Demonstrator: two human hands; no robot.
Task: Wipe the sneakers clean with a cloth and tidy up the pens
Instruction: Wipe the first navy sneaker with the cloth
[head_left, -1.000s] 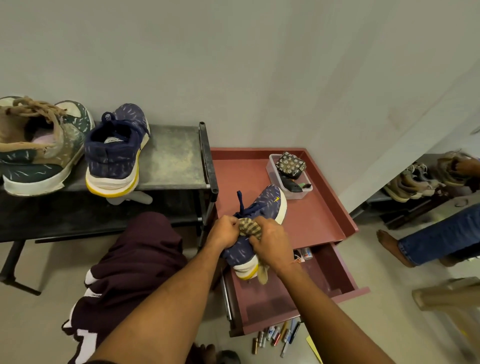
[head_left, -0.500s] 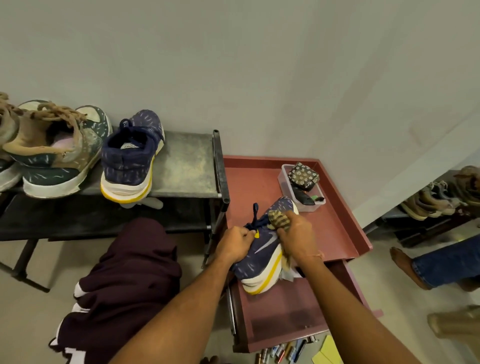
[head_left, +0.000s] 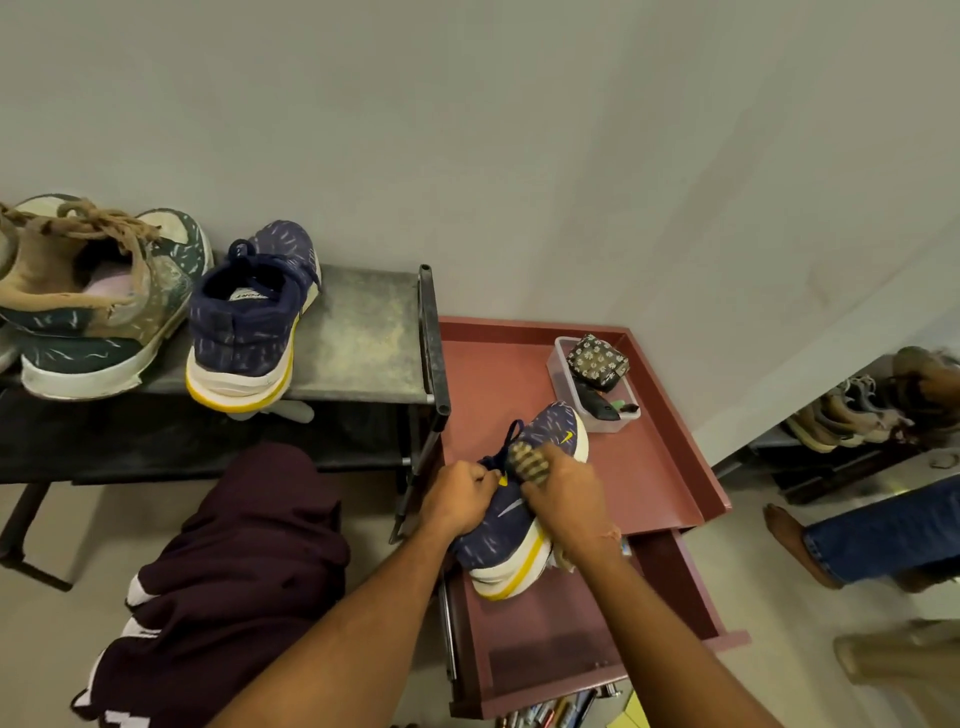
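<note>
A navy sneaker with a white and yellow sole (head_left: 511, 545) rests on the front edge of the red cabinet top (head_left: 660, 467), over the open drawer (head_left: 524, 649). My left hand (head_left: 457, 499) grips its collar by the laces. My right hand (head_left: 563, 493) presses a checked olive cloth (head_left: 530, 460) onto the upper; the cloth's tail hangs below my wrist. The matching navy sneaker (head_left: 249, 322) stands on the grey shoe rack (head_left: 363, 332). Several pens (head_left: 550, 714) lie on the floor below the drawer.
A green and tan sneaker (head_left: 88, 296) sits at the rack's left. A clear box (head_left: 597, 415) holding a patterned pouch (head_left: 597, 361) stands at the back of the cabinet. My maroon-clad knee (head_left: 234, 561) is below the rack. Another person's foot and jeans (head_left: 883, 535) are at right.
My right hand with the cloth slid from mid-shoe toward the toe, then came back slightly. The sneaker tilted onto its side, showing the yellow sole edge. The view drifted, shifting everything right.
</note>
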